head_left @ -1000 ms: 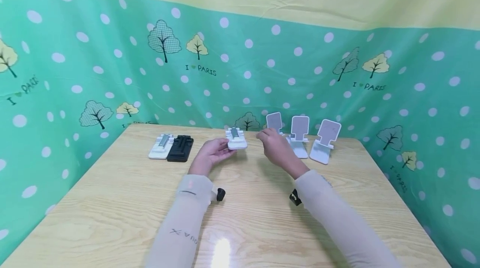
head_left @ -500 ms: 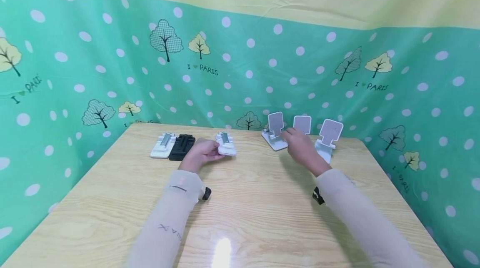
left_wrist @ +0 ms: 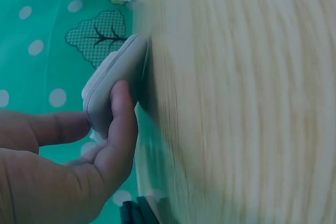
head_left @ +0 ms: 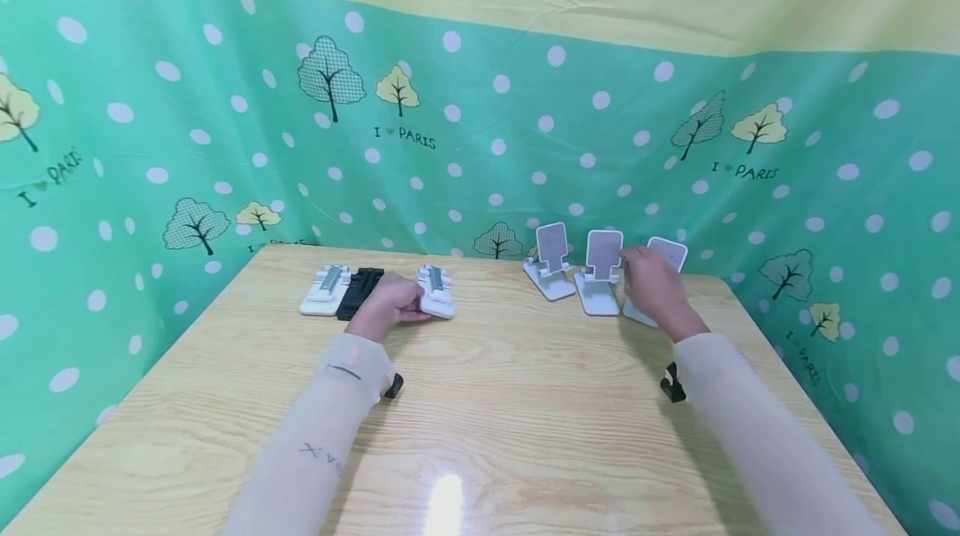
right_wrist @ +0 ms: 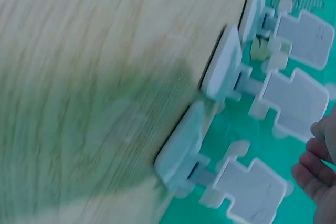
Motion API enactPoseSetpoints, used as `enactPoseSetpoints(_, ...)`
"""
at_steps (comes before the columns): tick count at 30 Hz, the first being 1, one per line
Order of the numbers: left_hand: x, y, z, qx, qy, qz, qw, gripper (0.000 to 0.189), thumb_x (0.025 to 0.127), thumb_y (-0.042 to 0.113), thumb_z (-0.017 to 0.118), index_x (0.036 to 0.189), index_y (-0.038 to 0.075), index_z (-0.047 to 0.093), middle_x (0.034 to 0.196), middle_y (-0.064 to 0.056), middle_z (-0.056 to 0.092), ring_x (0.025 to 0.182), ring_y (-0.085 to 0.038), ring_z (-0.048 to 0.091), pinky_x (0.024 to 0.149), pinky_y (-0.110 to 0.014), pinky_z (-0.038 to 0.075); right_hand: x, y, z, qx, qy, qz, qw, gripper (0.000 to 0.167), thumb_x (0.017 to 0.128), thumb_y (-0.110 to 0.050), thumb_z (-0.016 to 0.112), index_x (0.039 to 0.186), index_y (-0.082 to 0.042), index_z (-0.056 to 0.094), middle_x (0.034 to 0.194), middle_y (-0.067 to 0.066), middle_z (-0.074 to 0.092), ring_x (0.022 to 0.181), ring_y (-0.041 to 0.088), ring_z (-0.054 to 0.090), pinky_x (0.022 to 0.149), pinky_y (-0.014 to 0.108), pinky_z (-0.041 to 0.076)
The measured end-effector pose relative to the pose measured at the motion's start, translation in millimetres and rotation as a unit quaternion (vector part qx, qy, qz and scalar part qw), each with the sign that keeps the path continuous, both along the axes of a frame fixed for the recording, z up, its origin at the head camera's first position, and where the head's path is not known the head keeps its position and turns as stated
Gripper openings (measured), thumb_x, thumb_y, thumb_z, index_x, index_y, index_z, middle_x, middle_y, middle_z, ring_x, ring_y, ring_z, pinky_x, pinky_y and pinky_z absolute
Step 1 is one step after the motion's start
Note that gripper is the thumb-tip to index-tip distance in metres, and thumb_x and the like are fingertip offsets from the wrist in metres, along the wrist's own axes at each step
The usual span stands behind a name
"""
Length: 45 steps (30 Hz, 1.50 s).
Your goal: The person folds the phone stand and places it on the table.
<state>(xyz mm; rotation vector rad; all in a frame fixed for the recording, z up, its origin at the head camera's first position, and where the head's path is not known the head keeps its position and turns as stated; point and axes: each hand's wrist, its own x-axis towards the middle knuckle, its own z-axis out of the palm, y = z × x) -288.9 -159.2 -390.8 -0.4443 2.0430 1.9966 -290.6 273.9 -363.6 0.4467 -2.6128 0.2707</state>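
My left hand [head_left: 388,301] grips a folded white phone stand [head_left: 435,293] at its left edge, tilted close over the back of the table. In the left wrist view, one finger presses its pale underside [left_wrist: 123,69] and another digit meets its near edge. My right hand [head_left: 656,286] hovers at the unfolded phone stands, partly covering the rightmost stand [head_left: 670,251]. Its fingers [right_wrist: 310,174] are loosely bent with nothing between them, near the grey plate of the middle stand [head_left: 603,252]. A third unfolded stand [head_left: 552,248] is left of that one.
A folded white stand [head_left: 326,288] and a folded black stand [head_left: 362,290] lie side by side at the back left, the black one partly behind my left hand. A green patterned cloth [head_left: 487,119] hangs right behind the wooden table [head_left: 495,403].
My left hand has carried the folded white stand leftward and lower, toward the black one. My right hand has moved right, past the left and middle unfolded stands to the rightmost.
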Motion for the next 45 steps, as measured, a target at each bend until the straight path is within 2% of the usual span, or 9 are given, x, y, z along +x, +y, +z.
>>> enactPoseSetpoints(5,0.9,-6.6,3.4,-0.052,-0.005,-0.003,0.9986,0.045,0.097,-0.010,0.046,0.141,-0.016,0.041,0.124,-0.032,0.063,0.086,-0.029,0.073,0.081,-0.039,0.065,-1.1,18,-1.6,-0.010,0.006,-0.031,0.9995,0.029,0.098,-0.003,0.055,0.121,0.013,0.062,0.110,0.030,0.062,0.102,0.048,0.059,0.077,0.059,0.058)
enactPoseSetpoints(10,1.6,-8.5,4.1,-0.086,-0.004,0.005,0.9963,0.043,0.095,-0.012,0.045,0.138,-0.015,0.045,0.117,-0.029,0.065,0.077,-0.025,0.072,0.079,-0.039,0.065,-1.0,31,-2.7,-0.035,0.006,-0.078,0.9963,0.043,0.098,-0.006,0.056,0.135,0.015,0.047,0.125,0.037,0.051,0.115,0.055,0.048,0.094,0.065,0.049)
enactPoseSetpoints(15,1.4,-11.9,7.1,-0.137,-0.004,0.011,0.9905,0.044,0.093,-0.013,0.042,0.137,-0.017,0.045,0.109,-0.027,0.065,0.069,-0.023,0.070,0.078,-0.040,0.065,-0.3,41,-2.5,-0.087,-0.006,-0.147,0.9854,0.061,0.099,-0.012,0.053,0.149,0.014,0.030,0.136,0.041,0.039,0.122,0.057,0.038,0.101,0.067,0.042)
enactPoseSetpoints(21,-1.5,-22.9,12.0,-0.203,-0.005,0.000,0.9793,0.053,0.094,-0.010,0.041,0.146,-0.017,0.037,0.122,-0.031,0.058,0.072,-0.026,0.068,0.073,-0.037,0.065,-1.6,52,-6.6,-0.156,-0.045,-0.176,0.9710,0.069,0.099,-0.016,0.054,0.153,0.013,0.022,0.142,0.041,0.033,0.128,0.057,0.034,0.103,0.069,0.040)
enactPoseSetpoints(26,-1.9,-28.8,15.2,-0.246,0.007,0.001,0.9691,0.052,0.094,-0.007,0.042,0.145,-0.015,0.040,0.129,-0.032,0.053,0.075,-0.029,0.068,0.069,-0.038,0.066,-0.4,56,-5.2,-0.252,-0.087,-0.195,0.9438,0.076,0.100,-0.021,0.051,0.155,0.014,0.012,0.149,0.043,0.025,0.136,0.057,0.029,0.113,0.068,0.033)
enactPoseSetpoints(32,1.0,-28.3,18.4,-0.267,0.009,-0.001,0.9636,0.047,0.094,-0.001,0.044,0.139,-0.014,0.045,0.124,-0.029,0.056,0.076,-0.027,0.065,0.069,-0.039,0.066,-0.8,56,0.4,-0.372,-0.169,-0.223,0.8850,0.082,0.101,-0.026,0.049,0.159,0.007,0.001,0.159,0.038,0.014,0.145,0.053,0.024,0.121,0.060,0.028)
enactPoseSetpoints(35,2.6,-25.3,20.4,-0.293,0.005,-0.014,0.9561,0.042,0.096,0.005,0.046,0.135,-0.011,0.048,0.117,-0.025,0.057,0.076,-0.026,0.062,0.066,-0.036,0.063,-1.0,56,2.5,-0.404,-0.192,-0.230,0.8645,0.080,0.102,-0.026,0.048,0.159,0.006,0.001,0.161,0.037,0.015,0.146,0.050,0.025,0.121,0.058,0.030)
enactPoseSetpoints(41,6.9,-17.8,24.5,-0.346,0.038,-0.033,0.9367,0.023,0.098,0.014,0.051,0.110,-0.004,0.056,0.097,-0.016,0.054,0.082,-0.027,0.055,0.059,-0.029,0.047,-3.3,57,2.5,-0.412,-0.212,-0.227,0.8566,0.076,0.103,-0.026,0.045,0.159,0.007,0.004,0.160,0.036,0.020,0.141,0.047,0.033,0.115,0.056,0.040)
enactPoseSetpoints(45,7.5,-11.5,25.6,-0.365,0.072,-0.039,0.9274,0.009,0.095,0.012,0.052,0.092,0.003,0.053,0.081,-0.009,0.047,0.070,-0.022,0.048,0.056,-0.029,0.041,-5.4,57,0.2,-0.426,-0.215,-0.211,0.8532,0.070,0.104,-0.023,0.046,0.158,0.007,0.013,0.152,0.035,0.034,0.134,0.043,0.043,0.107,0.050,0.048)
